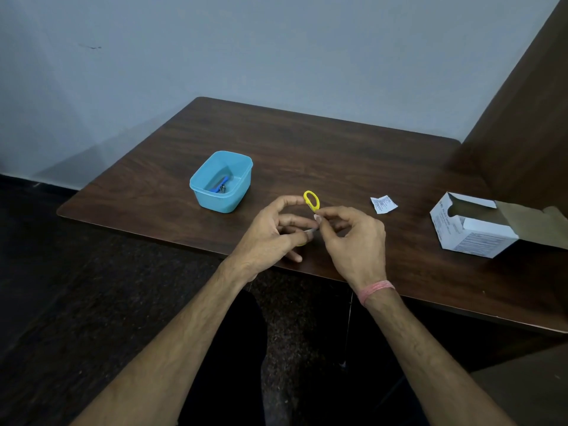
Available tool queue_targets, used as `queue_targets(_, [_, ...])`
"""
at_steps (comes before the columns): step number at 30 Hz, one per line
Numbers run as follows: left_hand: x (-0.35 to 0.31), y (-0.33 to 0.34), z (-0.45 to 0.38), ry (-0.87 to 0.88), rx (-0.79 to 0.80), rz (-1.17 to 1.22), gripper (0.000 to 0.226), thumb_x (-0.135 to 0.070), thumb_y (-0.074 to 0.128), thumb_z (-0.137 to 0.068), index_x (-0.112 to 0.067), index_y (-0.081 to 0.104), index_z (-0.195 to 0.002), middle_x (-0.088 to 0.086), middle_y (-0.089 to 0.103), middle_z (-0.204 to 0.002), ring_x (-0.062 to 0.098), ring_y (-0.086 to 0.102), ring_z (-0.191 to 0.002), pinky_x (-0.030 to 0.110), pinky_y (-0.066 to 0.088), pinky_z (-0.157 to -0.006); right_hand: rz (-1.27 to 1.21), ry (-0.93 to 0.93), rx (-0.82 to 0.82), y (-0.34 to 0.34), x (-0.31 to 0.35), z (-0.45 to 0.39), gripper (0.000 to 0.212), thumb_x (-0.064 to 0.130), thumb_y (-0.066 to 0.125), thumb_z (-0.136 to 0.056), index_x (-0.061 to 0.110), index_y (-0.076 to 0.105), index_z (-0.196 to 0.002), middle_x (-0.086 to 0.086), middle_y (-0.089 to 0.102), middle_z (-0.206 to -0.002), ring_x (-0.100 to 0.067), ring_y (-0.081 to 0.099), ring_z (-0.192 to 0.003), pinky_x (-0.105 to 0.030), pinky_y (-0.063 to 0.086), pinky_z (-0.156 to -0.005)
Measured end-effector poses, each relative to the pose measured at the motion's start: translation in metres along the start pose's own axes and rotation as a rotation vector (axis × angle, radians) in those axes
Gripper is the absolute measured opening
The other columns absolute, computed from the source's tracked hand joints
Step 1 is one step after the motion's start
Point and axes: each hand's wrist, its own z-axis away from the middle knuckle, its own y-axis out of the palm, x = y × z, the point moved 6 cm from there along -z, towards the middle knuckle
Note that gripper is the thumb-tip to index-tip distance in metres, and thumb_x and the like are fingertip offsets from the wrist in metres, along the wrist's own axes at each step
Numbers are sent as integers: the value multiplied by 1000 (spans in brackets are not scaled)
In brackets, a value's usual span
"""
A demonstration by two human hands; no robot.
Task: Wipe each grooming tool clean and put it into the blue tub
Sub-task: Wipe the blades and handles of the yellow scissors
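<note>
Small scissors with yellow handles [312,200] are held above the table's near edge. My left hand [270,233] grips them, one yellow loop sticking up past my fingers and a bit of yellow showing below. My right hand [353,238] pinches a small pale wipe [317,218] against the scissors' metal part, which is mostly hidden by my fingers. The blue tub [222,181] stands to the left and farther back, with a blue-handled tool [221,184] lying inside it.
A torn white wipe packet [383,204] lies to the right of my hands. An open white cardboard box [475,226] stands at the right edge of the dark wooden table [307,142]. A brown panel rises at the far right.
</note>
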Motion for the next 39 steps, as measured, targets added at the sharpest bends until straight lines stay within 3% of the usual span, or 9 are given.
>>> queue_targets(3, [-1, -1, 0, -1, 5, 5, 61, -2, 82, -100, -33, 62, -148, -1, 86, -121, 13, 79, -101, 30, 67, -64, 24, -41, -12, -2, 1, 1, 16, 18, 87, -92, 30, 89, -101, 17, 79, -92, -3, 73, -74, -8, 49, -68])
queue_targets(8, [0, 0, 0, 7, 5, -4, 69, -5, 86, -100, -33, 55, -155, 0, 86, -121, 10, 79, -100, 32, 68, -65, 85, -123, 31, -1, -1, 4, 11, 20, 87, -94, 27, 89, -102, 16, 81, -99, -7, 71, -75, -24, 57, -70])
queue_targets(12, [0, 1, 1, 32, 15, -1, 87, 0, 84, -98, -43, 46, -165, 3, 86, -119, 10, 77, -94, 30, 67, -64, 42, -26, 48, 0, -7, 0, 12, 22, 89, -91, 32, 89, -97, 19, 79, -85, -6, 71, -70, -21, 56, -67])
queue_targets(15, [-2, 2, 2, 41, 20, 1, 88, 4, 82, -99, -45, 48, -164, 4, 86, -118, 9, 75, -92, 30, 66, -63, -18, 34, 79, 1, -8, -3, 15, 22, 89, -90, 34, 88, -100, 19, 78, -76, -5, 72, -69, -17, 55, -67])
queue_targets(20, [-5, 0, 2, 30, -21, 7, 84, 3, 81, -100, -44, 52, -162, 3, 86, -121, 14, 79, -101, 32, 67, -64, -151, 113, 26, -4, -11, -5, 13, 21, 90, -92, 30, 88, -100, 24, 81, -88, -5, 77, -77, -31, 64, -77])
queue_targets(24, [-4, 1, 1, 43, -1, -21, 83, 5, 81, -101, -41, 51, -163, 4, 86, -121, 16, 77, -99, 31, 67, -63, 32, -44, 29, -4, 1, 1, 16, 17, 89, -90, 31, 88, -98, 19, 78, -83, -9, 69, -75, -27, 58, -75])
queue_targets(33, [-3, 2, 2, 56, 6, -26, 85, 7, 79, -101, -43, 51, -164, 4, 85, -122, 7, 76, -96, 31, 68, -64, 180, -175, -8, -1, 13, 1, 12, 14, 86, -91, 24, 86, -98, 12, 77, -93, -12, 60, -84, -29, 53, -76])
queue_targets(39, [-2, 1, 2, 53, -2, -27, 85, 8, 78, -100, -44, 52, -163, 2, 86, -121, 11, 79, -101, 32, 68, -65, 287, -241, 16, 2, 25, -10, 9, 16, 78, -99, 24, 83, -102, 11, 75, -99, -17, 61, -93, -39, 55, -76])
